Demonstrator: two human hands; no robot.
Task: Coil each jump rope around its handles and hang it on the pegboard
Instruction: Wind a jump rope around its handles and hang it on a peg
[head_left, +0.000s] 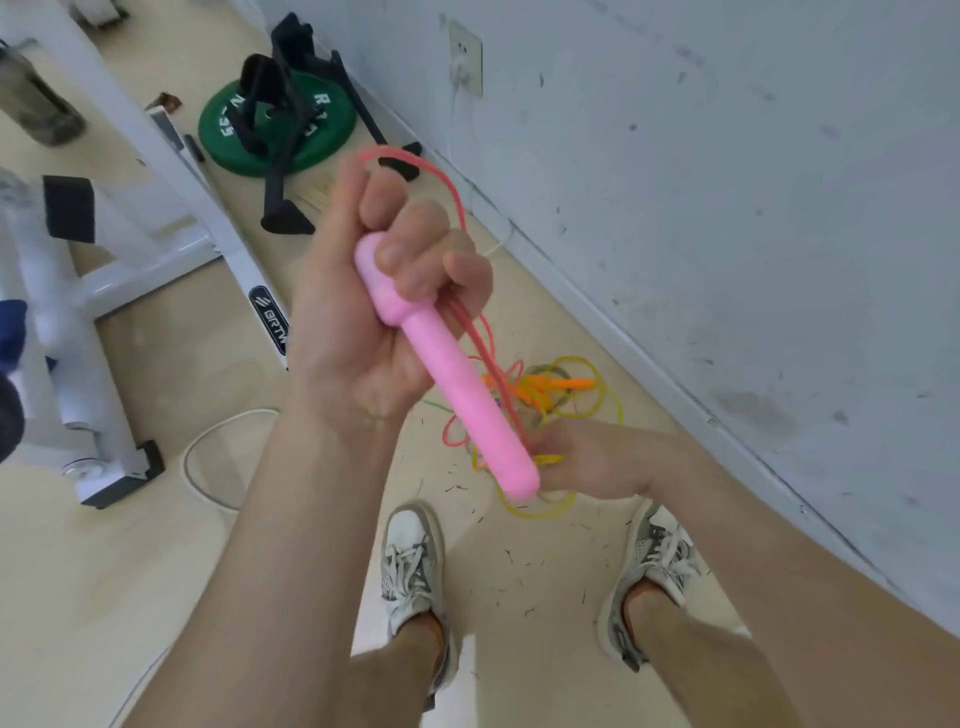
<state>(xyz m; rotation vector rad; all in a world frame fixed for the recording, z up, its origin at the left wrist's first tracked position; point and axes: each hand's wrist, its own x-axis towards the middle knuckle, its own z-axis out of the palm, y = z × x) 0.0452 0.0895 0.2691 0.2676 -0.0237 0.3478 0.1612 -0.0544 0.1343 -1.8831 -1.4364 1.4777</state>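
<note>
Two bare hands work a pink jump rope above a pale floor. The left hand (379, 291) is fisted tight around the upper end of the pink handle (447, 374), which slants down to the right, with the pink cord (457, 208) looping over the knuckles and running down beside the handle. The right hand (587, 457) sits lower, just behind the handle's bottom end; its fingers seem curled on the cord, though the grip is partly hidden. Yellow and orange ropes (566, 395) lie tangled on the floor near the wall (727, 182), beyond two sneakers (410, 566).
</note>
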